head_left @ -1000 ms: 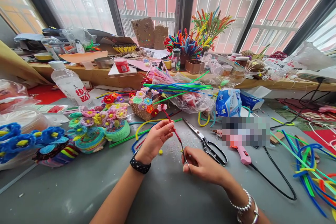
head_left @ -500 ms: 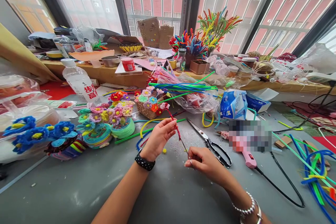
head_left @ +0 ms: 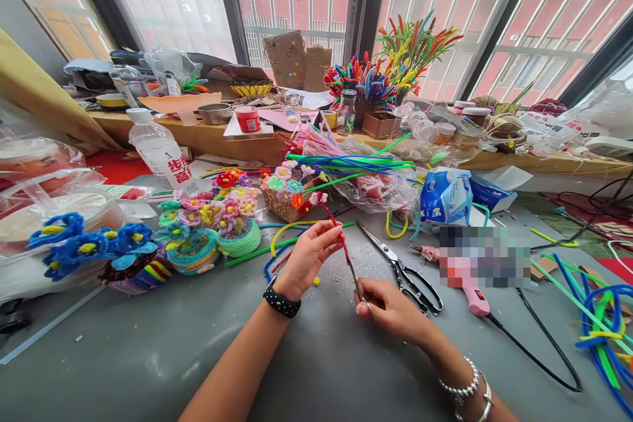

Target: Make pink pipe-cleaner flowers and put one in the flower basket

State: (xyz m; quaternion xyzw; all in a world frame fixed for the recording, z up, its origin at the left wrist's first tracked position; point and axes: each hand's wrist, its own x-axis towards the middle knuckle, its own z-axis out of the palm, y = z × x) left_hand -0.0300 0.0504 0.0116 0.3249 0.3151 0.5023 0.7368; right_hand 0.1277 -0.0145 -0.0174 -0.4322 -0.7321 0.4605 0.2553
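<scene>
Grey table (head_left: 148, 356) carries a bag of pipe cleaners (head_left: 361, 178), a flower basket (head_left: 284, 201) and scissors (head_left: 400, 267). Above it, the left hand (head_left: 309, 257) pinches a red flower stem (head_left: 341, 241) near its middle; the right hand (head_left: 390, 306) pinches the bare wire end.

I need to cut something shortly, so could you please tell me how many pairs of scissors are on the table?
1: the scissors lie open on the grey table, just beyond the right hand. The clutter may hide others.
</scene>
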